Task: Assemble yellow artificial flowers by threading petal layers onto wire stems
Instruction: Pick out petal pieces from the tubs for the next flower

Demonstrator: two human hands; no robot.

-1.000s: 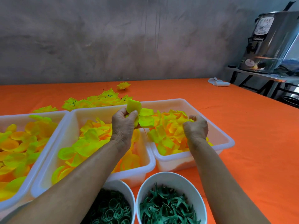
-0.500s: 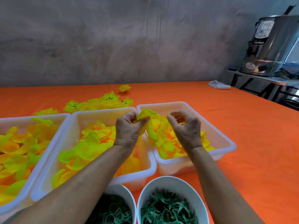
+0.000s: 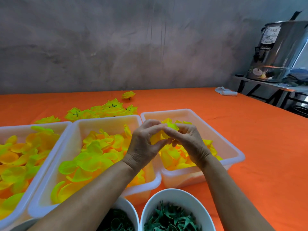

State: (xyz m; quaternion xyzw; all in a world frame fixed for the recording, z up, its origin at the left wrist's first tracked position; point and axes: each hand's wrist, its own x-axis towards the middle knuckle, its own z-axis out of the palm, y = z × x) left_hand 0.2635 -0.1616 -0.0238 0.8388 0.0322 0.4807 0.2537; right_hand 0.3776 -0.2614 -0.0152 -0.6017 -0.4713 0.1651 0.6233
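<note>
Orange cloth covers the tabletop, which runs back to a grey wall. Three white plastic bins sit side by side on it: the left bin, the middle bin and the right bin, each holding loose yellow and orange petal layers. A steel urn stands on a side stand at far right. Behind the bins lies a heap of finished yellow flowers, one more flower apart from it. Two white bowls sit at the near edge — the left bowl with green rings, the right bowl with green calyx pieces. Above the right bin, the left hand and right hand meet, fingers curled, together pinching a small yellow petal piece between their fingertips — any wire stem is too hidden to tell.
</note>
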